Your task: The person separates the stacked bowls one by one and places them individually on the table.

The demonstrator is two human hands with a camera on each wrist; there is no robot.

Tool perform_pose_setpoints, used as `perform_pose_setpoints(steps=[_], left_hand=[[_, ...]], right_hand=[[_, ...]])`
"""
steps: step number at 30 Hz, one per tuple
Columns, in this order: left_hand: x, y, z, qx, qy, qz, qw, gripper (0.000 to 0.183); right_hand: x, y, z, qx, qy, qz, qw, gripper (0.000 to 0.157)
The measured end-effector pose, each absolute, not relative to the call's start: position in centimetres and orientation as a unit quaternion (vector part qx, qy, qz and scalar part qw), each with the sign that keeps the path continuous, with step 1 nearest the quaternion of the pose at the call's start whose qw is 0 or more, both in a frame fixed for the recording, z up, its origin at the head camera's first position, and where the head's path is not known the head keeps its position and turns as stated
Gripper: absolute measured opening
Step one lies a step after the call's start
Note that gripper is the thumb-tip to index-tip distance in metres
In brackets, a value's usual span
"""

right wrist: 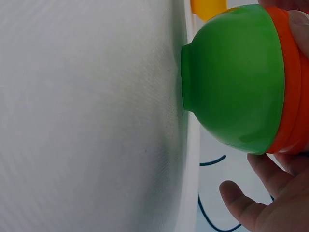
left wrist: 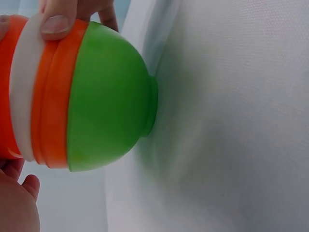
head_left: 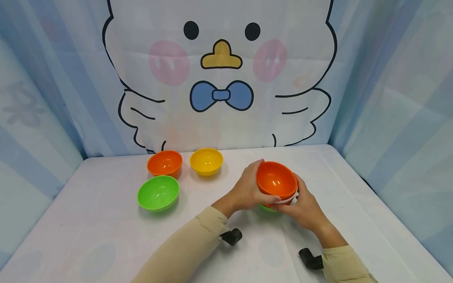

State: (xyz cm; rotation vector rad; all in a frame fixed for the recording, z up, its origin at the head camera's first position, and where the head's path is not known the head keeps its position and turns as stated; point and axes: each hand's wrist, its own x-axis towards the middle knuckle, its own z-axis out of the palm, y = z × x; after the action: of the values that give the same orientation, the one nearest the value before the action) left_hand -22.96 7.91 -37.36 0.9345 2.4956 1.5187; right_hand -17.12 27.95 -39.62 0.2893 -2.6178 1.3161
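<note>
Both hands hold a stack of nested bowls at the right of the table. My left hand (head_left: 247, 188) grips the top orange bowl (head_left: 277, 179), its thumb across the front. My right hand (head_left: 306, 204) grips the stack from the right, its thumb over the rims of a white bowl (left wrist: 24, 96) and an orange bowl (left wrist: 60, 106). At the bottom, a green bowl (left wrist: 108, 96) has its foot at the tablecloth. In the right wrist view, right-hand fingers (right wrist: 270, 174) are by the rim of the green bowl (right wrist: 236, 82).
Left of the stack stand an orange bowl (head_left: 165, 163), a yellow bowl (head_left: 206, 162) and a green bowl (head_left: 158, 193), all upright. White cloth covers the table (head_left: 116, 228). A printed curtain (head_left: 223, 129) hangs behind the table, with more curtains at both sides.
</note>
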Motion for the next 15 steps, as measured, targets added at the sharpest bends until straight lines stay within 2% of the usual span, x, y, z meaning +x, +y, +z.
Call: perform_pose_setpoints(steps=[15], left_hand=[[-22.8, 5.8, -36.2, 0.298, 0.796, 0.525, 0.03, 0.099]], right_hand=[[-17.1, 28.0, -39.4, 0.075, -0.894, 0.433, 0.084, 0.107]])
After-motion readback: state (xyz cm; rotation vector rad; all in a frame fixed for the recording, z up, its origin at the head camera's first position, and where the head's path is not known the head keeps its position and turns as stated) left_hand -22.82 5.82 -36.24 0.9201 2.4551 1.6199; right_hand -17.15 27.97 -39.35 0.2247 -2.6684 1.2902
